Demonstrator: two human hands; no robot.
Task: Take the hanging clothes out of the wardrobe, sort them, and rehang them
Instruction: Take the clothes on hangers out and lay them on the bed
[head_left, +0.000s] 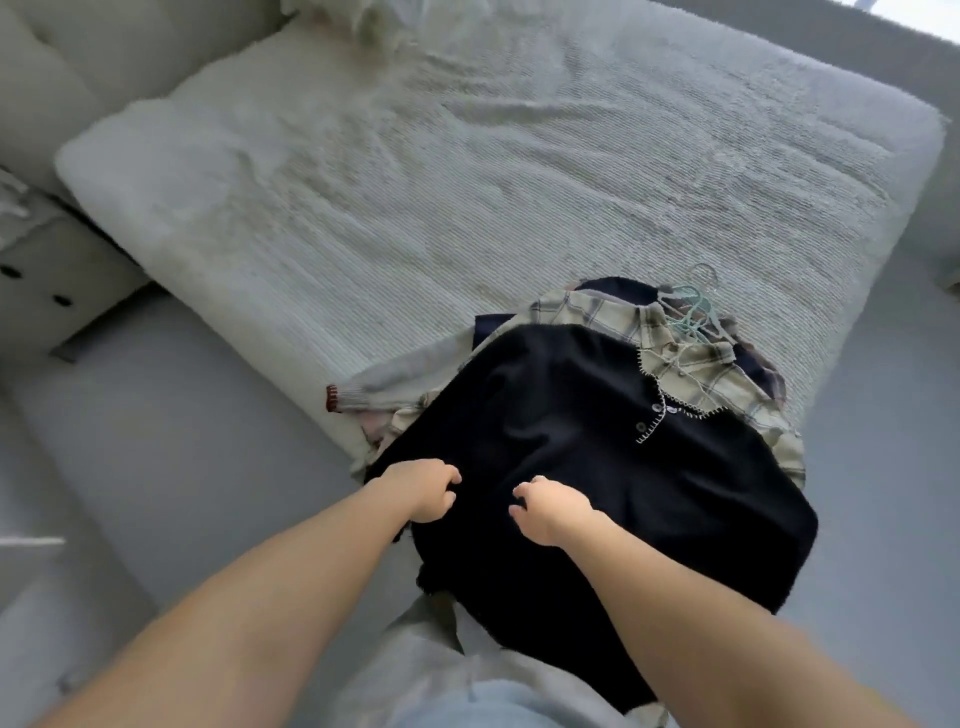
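Both the left hand (422, 488) and right hand (548, 509) pinch the soft black buttoned top (597, 467), so it is best to lift it slowly off the pile.

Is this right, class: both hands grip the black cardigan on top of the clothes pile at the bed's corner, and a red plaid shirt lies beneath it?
One detail is wrong. The plaid shirt under the black cardigan is pale beige, not red, as the head view shows. The rest stands: the left hand and right hand grip the cardigan at the corner of the bed.
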